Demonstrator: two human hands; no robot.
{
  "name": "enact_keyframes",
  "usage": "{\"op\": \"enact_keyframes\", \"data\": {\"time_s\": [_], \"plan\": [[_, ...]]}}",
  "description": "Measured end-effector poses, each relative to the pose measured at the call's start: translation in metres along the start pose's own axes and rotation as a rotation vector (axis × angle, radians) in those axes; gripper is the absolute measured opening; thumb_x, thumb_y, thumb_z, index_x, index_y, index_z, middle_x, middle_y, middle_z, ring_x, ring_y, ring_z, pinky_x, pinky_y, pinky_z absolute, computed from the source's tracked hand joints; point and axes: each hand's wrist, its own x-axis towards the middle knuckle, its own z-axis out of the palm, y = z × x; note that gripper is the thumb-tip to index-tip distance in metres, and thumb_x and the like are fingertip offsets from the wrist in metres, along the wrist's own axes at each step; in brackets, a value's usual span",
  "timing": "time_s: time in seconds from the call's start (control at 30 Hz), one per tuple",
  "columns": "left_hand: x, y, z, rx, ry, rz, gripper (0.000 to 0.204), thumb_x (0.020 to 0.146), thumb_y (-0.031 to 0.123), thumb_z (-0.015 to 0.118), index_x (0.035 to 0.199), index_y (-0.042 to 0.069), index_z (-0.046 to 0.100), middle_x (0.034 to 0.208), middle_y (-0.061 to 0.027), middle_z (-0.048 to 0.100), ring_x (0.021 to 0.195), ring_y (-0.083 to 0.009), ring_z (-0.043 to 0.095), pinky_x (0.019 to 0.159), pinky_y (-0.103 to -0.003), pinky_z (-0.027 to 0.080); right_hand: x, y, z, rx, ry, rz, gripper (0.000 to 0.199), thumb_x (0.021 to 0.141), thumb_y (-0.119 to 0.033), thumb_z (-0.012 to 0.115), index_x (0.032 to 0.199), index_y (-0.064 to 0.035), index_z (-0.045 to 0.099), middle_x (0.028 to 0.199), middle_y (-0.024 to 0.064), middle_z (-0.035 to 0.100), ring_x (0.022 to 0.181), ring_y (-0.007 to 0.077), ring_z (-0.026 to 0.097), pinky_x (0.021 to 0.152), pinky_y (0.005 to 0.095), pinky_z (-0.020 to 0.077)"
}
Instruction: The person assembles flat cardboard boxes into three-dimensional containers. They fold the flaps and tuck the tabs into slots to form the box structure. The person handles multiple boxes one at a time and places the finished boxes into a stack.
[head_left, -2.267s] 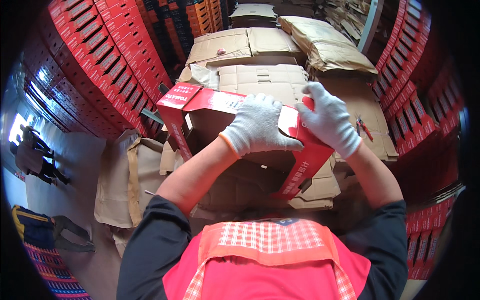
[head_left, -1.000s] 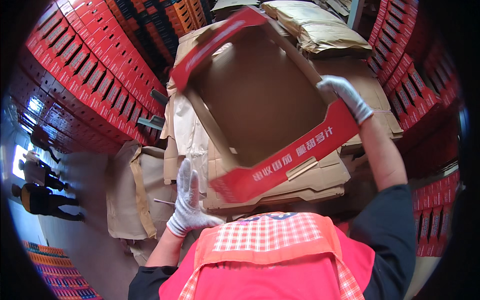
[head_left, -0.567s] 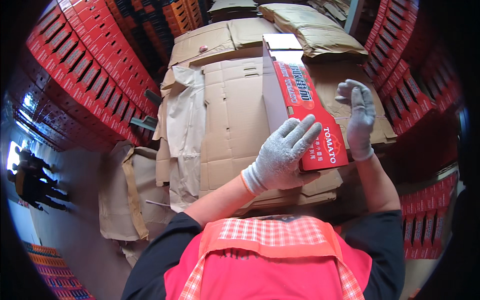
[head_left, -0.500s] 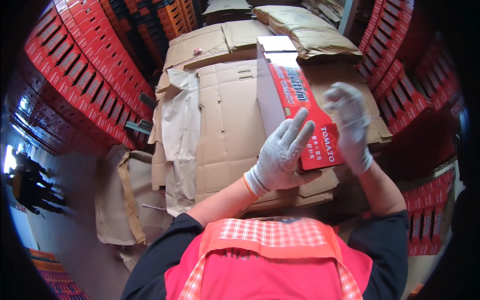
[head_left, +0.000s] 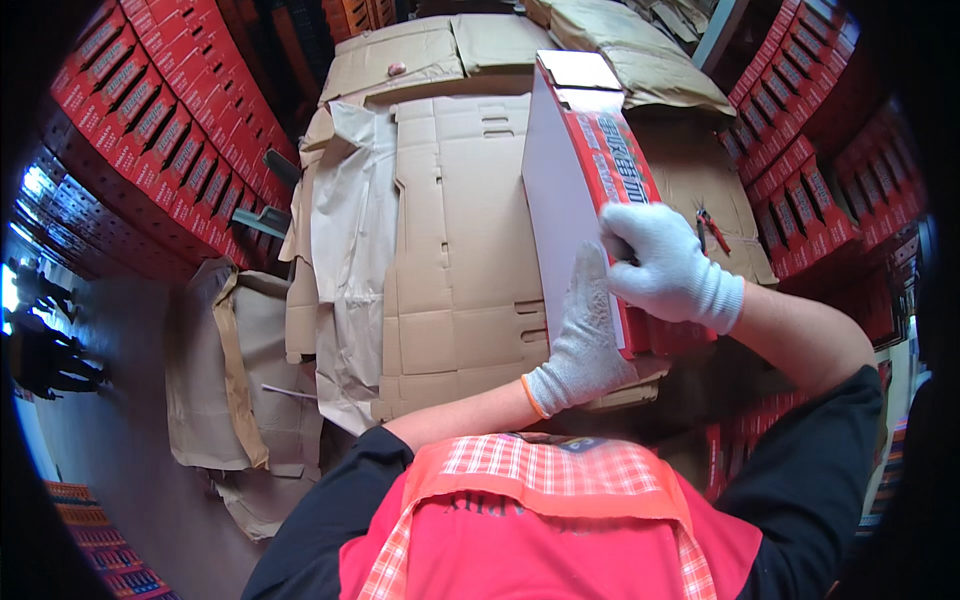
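Note:
A long red printed carton [head_left: 628,170] with a pale lilac-white side [head_left: 565,225] stands on flattened brown cardboard, right of centre. My left hand [head_left: 585,340], in a whitish work glove, lies against the carton's near left side with its fingers stretched upward. Above the carton's near part my gloved right hand [head_left: 662,262] is curled into a fist, close to the left fingertips. Whatever its fingers hold, if anything, is hidden. Much of the carton's near end is covered by both hands.
Red-handled pliers [head_left: 712,230] lie on cardboard right of the carton. Flat brown cardboard sheets [head_left: 465,220] and crumpled paper [head_left: 350,240] spread to the left. Red carton stacks [head_left: 150,120] rise on both sides. Other people [head_left: 50,340] are at the far left.
My right hand has moved left and down over the carton and curled into a fist, uncovering the pliers. My left fingers have gone from spread on the carton's top to upright along its side.

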Motion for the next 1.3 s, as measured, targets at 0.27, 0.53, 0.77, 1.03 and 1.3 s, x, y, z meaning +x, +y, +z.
{"op": "enact_keyframes", "data": {"time_s": [0.27, 0.53, 0.77, 1.03, 1.3], "plan": [[-0.005, 0.001, -0.014, -0.138, -0.016, 0.007, 0.129, 0.057, 0.018, 0.092, 0.153, 0.006, 0.006, 0.15, -0.0153, 0.028, 0.14, -0.0306, 0.032, 0.115, -0.041, 0.031, 0.019, -0.023, -0.006, 0.263, -0.105, 0.012, 0.021, 0.077, 0.004, 0.055, 0.096, -0.0028, 0.057, 0.083, 0.0132, 0.063, 0.08, 0.0325, 0.065, 0.073, 0.0386, 0.0518], [-0.012, -0.015, 0.005, -0.155, 0.005, -0.028, 0.103, 0.06, 0.024, 0.087, 0.141, 0.005, 0.027, 0.134, -0.0169, 0.039, 0.128, -0.0334, 0.041, 0.109, -0.041, 0.035, 0.029, -0.012, 0.024, -0.095, -0.097, -0.408, 0.033, 0.071, 0.003, 0.062, 0.102, -0.0065, 0.059, 0.095, 0.0067, 0.063, 0.088, 0.0255, 0.063, 0.081, 0.0345, 0.0466], [-0.022, -0.02, -0.061, 0.205, 0.275, 0.367, 0.128, 0.055, 0.041, 0.09, 0.158, 0.017, 0.019, 0.161, -0.0285, 0.002, 0.147, -0.0493, 0.014, 0.117, -0.055, 0.021, 0.044, -0.029, 0.009, 0.964, 0.33, -0.052, 0.038, 0.079, -0.004, 0.057, 0.117, -0.0007, 0.059, 0.106, 0.0045, 0.061, 0.089, 0.0101, 0.056, 0.079, 0.0229, 0.0493], [-0.118, -0.032, -0.217, 0.91, 0.09, -0.043, 0.098, 0.069, 0.037, 0.082, 0.148, 0.002, 0.035, 0.151, -0.03, 0.033, 0.141, -0.0455, 0.032, 0.115, -0.051, 0.029, 0.007, -0.013, 0.104, 0.338, -0.174, -0.102, 0.084, 0.069, -0.032, 0.086, 0.137, -0.0023, 0.047, 0.132, 0.017, 0.054, 0.123, 0.0305, 0.053, 0.102, 0.0382, 0.0439], [-0.14, -0.091, -0.145, 0.757, 0.061, 0.138, 0.071, 0.077, 0.028, 0.075, 0.139, 0.002, 0.051, 0.142, -0.021, 0.05, 0.133, -0.0374, 0.046, 0.116, -0.052, 0.027, 0.007, -0.028, 0.221, -0.184, 0.036, -0.037, 0.082, 0.059, -0.024, 0.083, 0.133, -0.0077, 0.052, 0.105, 0.0095, 0.064, 0.093, 0.0291, 0.062, 0.078, 0.0416, 0.0475]]}}
